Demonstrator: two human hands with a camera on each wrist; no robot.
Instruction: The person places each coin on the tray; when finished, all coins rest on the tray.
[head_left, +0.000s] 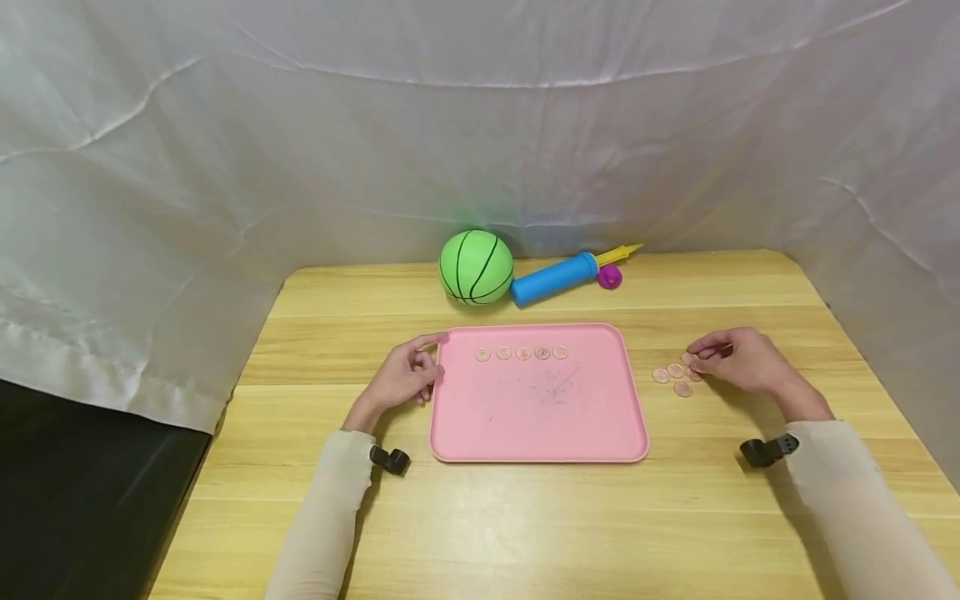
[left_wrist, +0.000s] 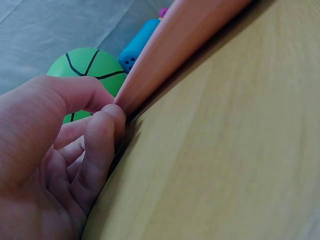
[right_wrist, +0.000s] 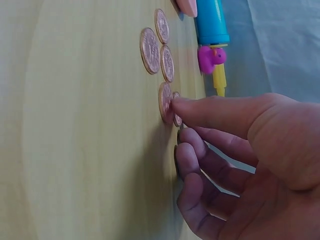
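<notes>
A pink tray lies on the table, with a row of several copper-coloured coins near its far edge. My left hand is at the tray's far left corner, where thumb and fingertips pinch the rim. To the right of the tray lies a loose group of coins. There my right hand reaches down, with the thumb tip on a coin and a finger behind it. Another coin lies right beside that one, partly behind the thumb.
Behind the tray sit a green ball with black lines and a blue hand pump with a yellow nozzle. A small purple rubber duck stands by the pump. Pale cloth hangs behind the wooden table.
</notes>
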